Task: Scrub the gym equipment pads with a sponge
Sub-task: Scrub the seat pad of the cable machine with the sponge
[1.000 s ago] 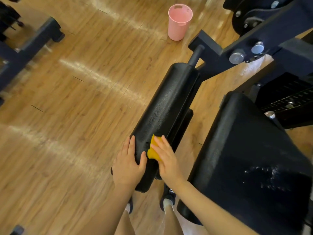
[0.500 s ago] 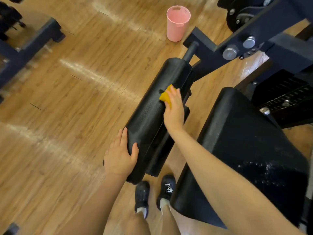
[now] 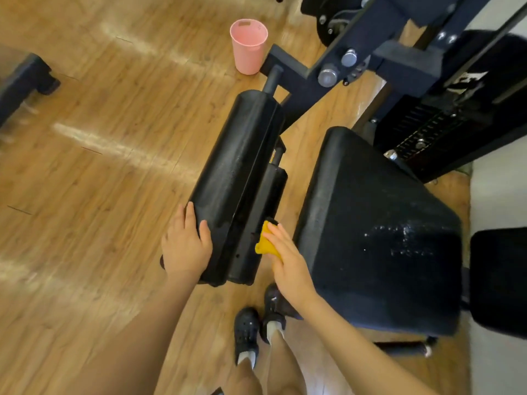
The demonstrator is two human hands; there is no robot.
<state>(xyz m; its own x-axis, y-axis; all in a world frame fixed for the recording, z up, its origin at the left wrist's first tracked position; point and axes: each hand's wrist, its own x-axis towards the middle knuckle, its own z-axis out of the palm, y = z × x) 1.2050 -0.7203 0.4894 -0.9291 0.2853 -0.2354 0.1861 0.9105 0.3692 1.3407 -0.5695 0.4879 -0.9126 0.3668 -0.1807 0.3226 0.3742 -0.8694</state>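
Note:
A long black roller pad point(image 3: 233, 166) runs from the machine's arm down toward me, its surface wet and shiny. My left hand point(image 3: 185, 246) grips its near end, thumb on top. A second, lower black pad point(image 3: 266, 201) lies right beside it. My right hand point(image 3: 288, 260) holds a yellow sponge point(image 3: 265, 243) and presses it against the near right side of that lower pad. To the right is the wide black seat pad point(image 3: 370, 223) with white foam specks on it.
A pink cup point(image 3: 248, 45) stands on the wooden floor beyond the roller pad. The dark machine frame point(image 3: 379, 55) with bolts crosses the top right. Another machine's black foot point(image 3: 22, 78) sits at far left. My two dark shoes point(image 3: 256, 323) are below the pads.
My right hand has slid the sponge from far up the roller pad back to the near end, onto the lower pad's side. My left hand kept its grip on the near end.

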